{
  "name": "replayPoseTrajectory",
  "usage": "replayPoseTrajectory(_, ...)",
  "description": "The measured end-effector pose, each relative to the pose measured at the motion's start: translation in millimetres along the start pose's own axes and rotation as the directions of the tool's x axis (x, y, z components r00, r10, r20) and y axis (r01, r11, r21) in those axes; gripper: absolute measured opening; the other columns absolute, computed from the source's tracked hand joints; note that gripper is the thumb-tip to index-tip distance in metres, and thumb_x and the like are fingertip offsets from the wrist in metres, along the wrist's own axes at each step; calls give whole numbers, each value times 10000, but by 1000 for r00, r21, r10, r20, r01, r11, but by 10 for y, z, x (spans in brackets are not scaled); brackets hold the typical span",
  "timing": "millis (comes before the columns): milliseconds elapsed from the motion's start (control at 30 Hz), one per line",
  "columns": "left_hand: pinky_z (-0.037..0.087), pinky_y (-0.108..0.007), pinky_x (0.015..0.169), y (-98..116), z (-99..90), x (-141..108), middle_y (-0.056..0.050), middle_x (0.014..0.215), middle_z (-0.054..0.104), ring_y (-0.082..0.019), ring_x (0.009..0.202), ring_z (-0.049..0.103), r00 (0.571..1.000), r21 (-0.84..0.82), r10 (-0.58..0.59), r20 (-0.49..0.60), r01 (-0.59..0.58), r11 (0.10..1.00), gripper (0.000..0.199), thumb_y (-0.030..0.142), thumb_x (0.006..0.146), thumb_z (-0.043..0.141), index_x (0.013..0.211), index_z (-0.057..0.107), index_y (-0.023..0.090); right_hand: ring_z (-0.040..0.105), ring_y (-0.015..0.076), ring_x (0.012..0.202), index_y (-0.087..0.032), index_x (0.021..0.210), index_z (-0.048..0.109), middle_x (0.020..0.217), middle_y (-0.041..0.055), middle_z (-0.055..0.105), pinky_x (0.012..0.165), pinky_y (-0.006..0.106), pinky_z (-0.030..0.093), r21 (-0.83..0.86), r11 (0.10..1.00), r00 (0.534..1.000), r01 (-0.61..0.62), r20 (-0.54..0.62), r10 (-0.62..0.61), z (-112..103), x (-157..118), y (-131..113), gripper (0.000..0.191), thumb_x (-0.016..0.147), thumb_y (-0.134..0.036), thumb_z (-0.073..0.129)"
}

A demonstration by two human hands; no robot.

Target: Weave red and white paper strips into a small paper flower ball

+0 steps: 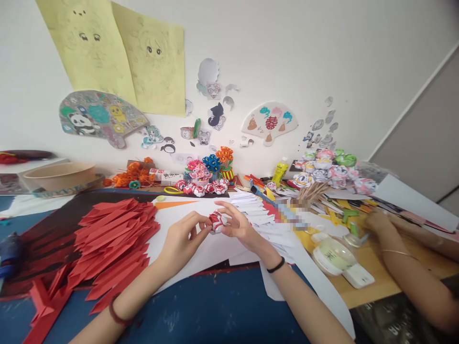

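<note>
A small red-and-white folded paper flower [218, 222] is held up between my two hands, above white paper on the table. My left hand [184, 234] pinches its left side with thumb and forefinger. My right hand [238, 225] grips it from the right, thumb below and fingers curved around. Left of my hands lies a large pile of folded red paper strips [114, 239]. White folded strips [251, 210] spread out just beyond my right hand. Several finished red-and-white paper flowers [201, 189] sit in a row behind.
At the right, a co-worker's hands [380, 222] are over the wooden table by a clear round container [332, 255]. A yellow bottle [279, 172], pastel paper flowers [330, 169] and a beige bowl [59, 174] stand along the wall.
</note>
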State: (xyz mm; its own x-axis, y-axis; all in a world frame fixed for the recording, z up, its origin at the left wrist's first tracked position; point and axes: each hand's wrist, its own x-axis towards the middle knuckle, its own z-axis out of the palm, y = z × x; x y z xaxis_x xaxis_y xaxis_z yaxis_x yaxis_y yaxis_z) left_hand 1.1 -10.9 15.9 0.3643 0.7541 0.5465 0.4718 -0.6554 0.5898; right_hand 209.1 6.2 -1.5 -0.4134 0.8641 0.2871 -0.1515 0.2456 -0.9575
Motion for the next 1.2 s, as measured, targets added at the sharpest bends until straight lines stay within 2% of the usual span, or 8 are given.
replayPoseTrajectory(267, 367, -203, 550, -1, -4, -24, 39, 783, 588, -63, 531, 443, 997, 56, 33, -67, -29, 998, 65, 249, 903, 563, 901, 620, 217, 559, 191, 1024, -298, 1315, 487, 1251, 68, 496, 825, 300, 467, -23, 999, 1000, -23, 3, 23, 15, -2, 6, 661, 728, -379, 779)
replayPoseTrajectory(567, 364, -205, 567, -65, 30, -52, 41, 825, 625, -64, 545, 476, 991, 189, 123, -43, -113, 976, 90, 275, 927, 546, 949, 627, 243, 538, 215, 1117, -297, 1305, 510, 1224, 56, 520, 964, 366, 418, -104, 995, 1000, 4, -6, -5, 2, 0, 6, 636, 732, -360, 780)
replayPoseTrajectory(700, 371, -213, 609, -116, 47, -73, 38, 860, 663, -79, 597, 524, 971, 294, 237, -32, -217, 931, 107, 263, 941, 526, 971, 627, 247, 572, 178, 994, -299, 1300, 510, 1215, 53, 511, 903, 352, 462, -101, 995, 1000, -4, -13, 3, -6, 7, 21, 648, 718, -351, 791)
replayPoseTrajectory(767, 374, -215, 618, -129, 50, -80, 37, 862, 670, -85, 614, 546, 966, 324, 257, -26, -235, 916, 113, 267, 945, 518, 963, 628, 242, 577, 163, 957, -299, 1293, 516, 1209, 49, 508, 889, 345, 474, -103, 995, 1000, -10, -16, 8, -3, 9, 20, 651, 708, -345, 800)
replayPoseTrajectory(867, 366, -215, 594, -133, 47, -82, 38, 832, 661, -85, 596, 552, 977, 342, 211, -24, -190, 920, 131, 294, 944, 514, 927, 630, 234, 573, 174, 995, -296, 1282, 525, 1203, 50, 513, 883, 342, 483, -93, 996, 1000, -4, -17, 2, 5, 13, 16, 653, 696, -346, 810)
replayPoseTrajectory(1000, 352, -215, 561, -132, 44, -72, 45, 827, 647, -89, 581, 553, 996, 340, 83, 25, -87, 937, 154, 331, 943, 501, 919, 626, 244, 549, 192, 1054, -293, 1269, 539, 1222, 59, 517, 872, 332, 494, -105, 994, 999, 9, -45, -14, 7, 18, 34, 655, 679, -336, 820)
replayPoseTrajectory(1200, 357, -228, 576, -160, 70, -62, 41, 858, 637, -106, 605, 567, 995, 331, -38, 95, 4, 944, 202, 362, 962, 438, 925, 598, 246, 537, 193, 1057, -287, 1275, 537, 1221, 73, 513, 845, 323, 510, -151, 988, 997, -1, -71, -10, -3, 19, 61, 634, 703, -361, 798)
